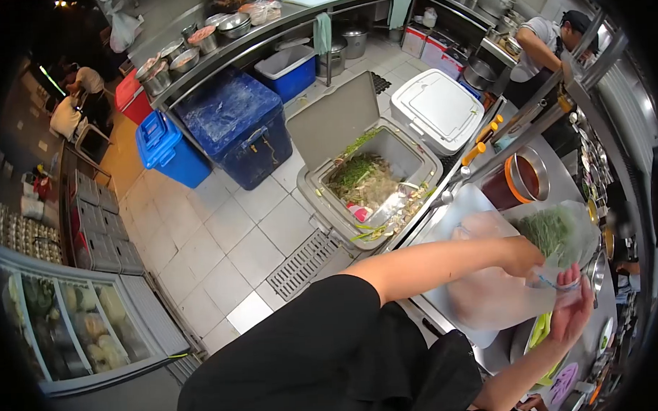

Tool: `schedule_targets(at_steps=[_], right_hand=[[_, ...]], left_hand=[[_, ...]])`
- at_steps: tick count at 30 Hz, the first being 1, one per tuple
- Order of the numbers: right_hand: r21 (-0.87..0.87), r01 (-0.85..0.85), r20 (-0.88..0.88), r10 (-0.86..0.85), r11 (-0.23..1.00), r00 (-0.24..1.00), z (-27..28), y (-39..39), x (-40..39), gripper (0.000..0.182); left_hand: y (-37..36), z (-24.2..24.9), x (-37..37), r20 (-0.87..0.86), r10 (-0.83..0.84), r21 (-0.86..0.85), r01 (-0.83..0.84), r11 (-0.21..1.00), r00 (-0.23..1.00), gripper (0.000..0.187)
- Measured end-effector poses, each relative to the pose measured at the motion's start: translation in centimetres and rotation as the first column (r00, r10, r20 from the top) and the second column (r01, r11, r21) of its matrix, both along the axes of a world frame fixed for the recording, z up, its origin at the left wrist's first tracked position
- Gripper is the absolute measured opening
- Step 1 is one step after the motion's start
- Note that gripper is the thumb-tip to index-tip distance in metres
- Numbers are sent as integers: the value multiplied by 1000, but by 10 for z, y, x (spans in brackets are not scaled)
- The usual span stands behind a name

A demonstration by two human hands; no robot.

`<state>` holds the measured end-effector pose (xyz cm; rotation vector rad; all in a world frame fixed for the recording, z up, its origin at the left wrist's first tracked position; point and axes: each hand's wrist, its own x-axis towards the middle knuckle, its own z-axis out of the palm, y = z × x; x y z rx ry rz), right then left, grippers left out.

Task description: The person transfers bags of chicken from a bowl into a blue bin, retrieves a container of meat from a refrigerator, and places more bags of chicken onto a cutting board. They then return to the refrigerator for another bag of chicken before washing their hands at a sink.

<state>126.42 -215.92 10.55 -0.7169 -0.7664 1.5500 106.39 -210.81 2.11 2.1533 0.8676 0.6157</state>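
A cloudy plastic bag (pixel 492 298) with pale pink contents lies over a white board (pixel 456 219) on the counter. Its gathered neck is between my hands, with a thin blue strip (pixel 544 280) there. My left hand (pixel 523 256) is closed at the neck from the far side, its fingertips partly hidden. My right hand (pixel 573 309) holds the neck from the other side, fingers bent around it. Touching the hands is a clear bag of green herbs (pixel 549 230). Beyond it stands a steel pot with dark red sauce (pixel 527 178).
An open grey bin (pixel 310 195) with scraps stands beside the counter, near a white lidded bin (pixel 438 107) and blue containers (pixel 232 122). A green vegetable tray (pixel 540 336) is close to my right hand. Another person (pixel 544 46) bends over the far counter.
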Motion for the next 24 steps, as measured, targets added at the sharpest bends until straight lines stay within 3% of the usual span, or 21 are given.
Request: schedule_targets(at_steps=[1,2,3,4,6,7,8,9,10,12,13,14,15,17,18,19,20,21,22,23,24], right_hand=[[22,-28,193,23,999,981,-2,-5,9,25],[40,-57,380,38,998,924,-3,-10,18,28],[116,16,490,-71,993,869,-1,-20,20,27],[114,19,494,-73,993,867,-1,-26,31,27],[83,-193,828,40,978,559,0,-41,57,23],[91,-117,941,-47,989,335,9,-56,37,20],[63,-66,969,-46,996,241,17,-70,18,17],[170,-207,985,-168,964,30,15,-73,15,13],[249,-325,942,-306,912,-137,26,-79,-8,12],[304,-572,903,-421,762,-82,28,-66,-28,13],[279,-630,877,-459,725,-140,24,-57,-33,11],[422,-652,801,-596,629,-57,16,-47,-43,9],[576,-663,683,-727,478,68,7,-29,-51,11],[659,-579,578,-816,480,-18,-20,6,-46,14],[632,-392,703,-708,669,-74,-36,19,-40,12],[559,-185,811,-579,809,-82,-49,28,-34,13],[565,-176,807,-585,806,-86,-56,29,-28,13],[471,-145,852,-491,870,-181,-61,31,-24,20],[371,-104,883,-385,923,-268,-66,34,-20,29],[369,-102,884,-383,924,-268,-76,38,-12,29],[89,-221,966,-138,971,-218,-80,42,-7,38]], left_hand=[[7,-11,8,3,1,-9,-1,1000,1000,46],[15,-28,14,112,77,-22,-75,997,991,35],[21,-42,18,218,152,-42,-147,988,964,26],[25,-48,17,221,150,-45,-143,989,964,26],[38,-55,21,652,244,-397,48,917,718,22],[43,-58,21,709,227,-425,148,893,668,21],[49,-63,23,764,202,-442,269,856,614,19],[57,-73,34,766,222,-439,237,867,604,20],[45,-54,29,691,259,-439,108,892,675,23],[32,-38,24,539,181,-383,48,922,823,23],[28,-36,26,461,111,-237,1,972,880,23],[24,-28,23,417,40,-207,52,977,908,25],[41,-65,35,495,-116,179,30,983,861,37],[44,-75,36,316,-74,29,68,997,946,30],[37,-55,33,318,-103,35,97,995,943,30],[24,-19,23,100,-65,-123,77,989,993,28],[16,0,16,-129,-46,-265,11,964,991,26],[18,-4,12,-129,-49,-261,14,965,990,26],[21,-10,8,-49,-45,-13,44,999,998,24],[22,-15,4,30,-61,234,52,971,998,22],[23,-17,0,31,-60,231,52,971,998,22]])
